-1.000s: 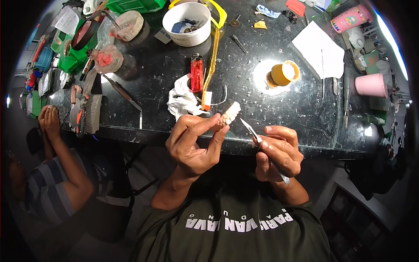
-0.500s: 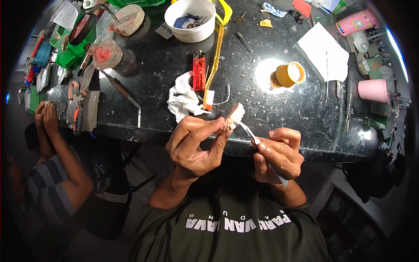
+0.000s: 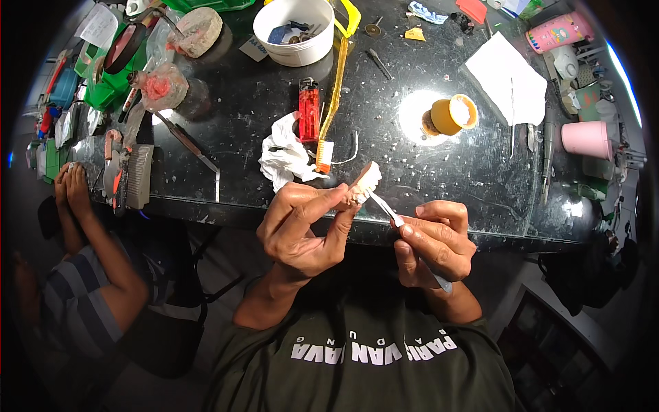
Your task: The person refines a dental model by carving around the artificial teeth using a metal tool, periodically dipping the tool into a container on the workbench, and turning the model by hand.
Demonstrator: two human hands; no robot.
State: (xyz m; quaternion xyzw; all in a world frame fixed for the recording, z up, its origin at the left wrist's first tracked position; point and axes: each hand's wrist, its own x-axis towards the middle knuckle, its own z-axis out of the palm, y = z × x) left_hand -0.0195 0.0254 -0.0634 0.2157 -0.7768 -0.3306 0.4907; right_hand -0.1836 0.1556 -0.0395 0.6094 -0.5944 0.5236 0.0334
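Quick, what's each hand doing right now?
Left hand: closed on a white dental cast.
Right hand: closed on a thin tool.

head view looks steeply down, close over a black worktable (image 3: 439, 178).

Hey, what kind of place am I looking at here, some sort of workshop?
Probably a dental lab bench. The left hand holds a white tooth model, the right hand works it with a thin metal tool, and more hand tools and a white tub crowd the dark worktop.
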